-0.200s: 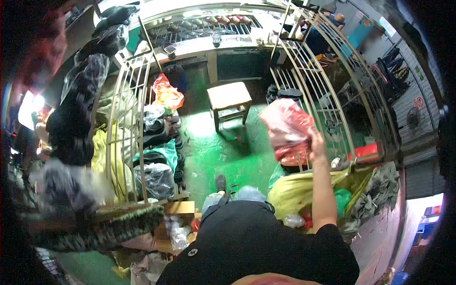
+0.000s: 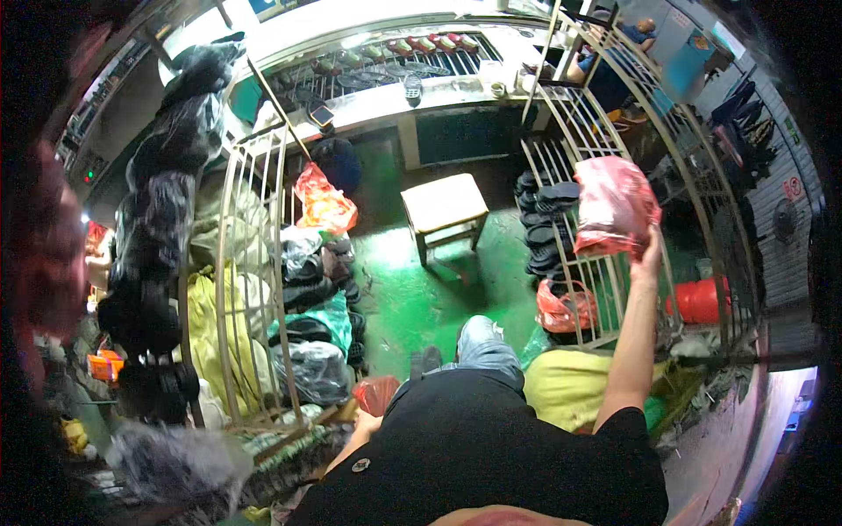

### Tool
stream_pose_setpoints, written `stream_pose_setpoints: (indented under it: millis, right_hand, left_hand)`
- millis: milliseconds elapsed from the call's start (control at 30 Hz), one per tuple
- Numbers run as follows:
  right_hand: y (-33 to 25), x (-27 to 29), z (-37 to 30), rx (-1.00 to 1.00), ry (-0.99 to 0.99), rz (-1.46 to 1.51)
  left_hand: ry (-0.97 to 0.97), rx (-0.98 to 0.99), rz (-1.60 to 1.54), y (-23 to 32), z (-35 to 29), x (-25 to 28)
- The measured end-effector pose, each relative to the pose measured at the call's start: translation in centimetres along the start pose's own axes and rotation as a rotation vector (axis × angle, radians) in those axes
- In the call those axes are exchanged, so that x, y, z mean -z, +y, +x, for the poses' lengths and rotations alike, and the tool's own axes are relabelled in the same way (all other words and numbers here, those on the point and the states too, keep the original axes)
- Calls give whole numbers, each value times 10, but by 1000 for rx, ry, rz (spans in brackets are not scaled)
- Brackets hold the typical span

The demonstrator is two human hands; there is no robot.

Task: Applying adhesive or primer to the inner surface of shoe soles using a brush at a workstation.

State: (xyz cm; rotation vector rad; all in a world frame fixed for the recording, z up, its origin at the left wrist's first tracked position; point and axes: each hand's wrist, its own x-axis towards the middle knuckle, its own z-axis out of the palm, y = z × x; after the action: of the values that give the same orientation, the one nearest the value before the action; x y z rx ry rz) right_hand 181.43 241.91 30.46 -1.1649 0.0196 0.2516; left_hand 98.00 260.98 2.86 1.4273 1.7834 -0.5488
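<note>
A pink-red plastic bag (image 2: 614, 206) with something bulky inside is raised over the right-hand rack. Closed on its lower right corner is my right hand (image 2: 647, 252), with the arm stretched forward. Low at the left, beside my hip, my left hand (image 2: 368, 422) grips a smaller red plastic bag (image 2: 375, 394); my body partly covers that hand. What either bag contains cannot be made out. Black shoes (image 2: 542, 232) are stacked along the right rack, below and left of the raised bag. Another red bag (image 2: 564, 307) sits beneath them.
A wooden stool (image 2: 445, 203) stands on the green floor (image 2: 395, 320) ahead. Metal racks flank me: the left rack (image 2: 230, 188) beside bagged shoes and an orange-red bag (image 2: 323, 200), the right rack (image 2: 618, 289) above a yellow sack (image 2: 566, 381). A bench (image 2: 368, 110) with shoes crosses the far side.
My right hand has carried the pink-red bag rightward and slightly up, over the rack. My left hand has come into view at lower left with a red bag. The whole view has shifted.
</note>
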Motion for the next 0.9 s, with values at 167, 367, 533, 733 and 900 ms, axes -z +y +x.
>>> stream_pose_setpoints:
  millis: [167, 367, 533, 733, 900]
  right_hand:
    - [103, 17, 139, 134, 388, 116]
    - [318, -42, 118, -23, 549, -366]
    - [409, -196, 18, -698, 16, -341]
    - [437, -316, 102, -387, -454, -1005]
    - [432, -408, 181, -338, -260, -918]
  left_hand:
    - [90, 47, 37, 112, 37, 102]
    - [381, -245, -327, 295, 115, 224]
    - [368, -590, -627, 458, 172, 333]
    - [319, -712, -569, 644, 331, 424]
    - [-164, -710, -970, 829, 373, 498]
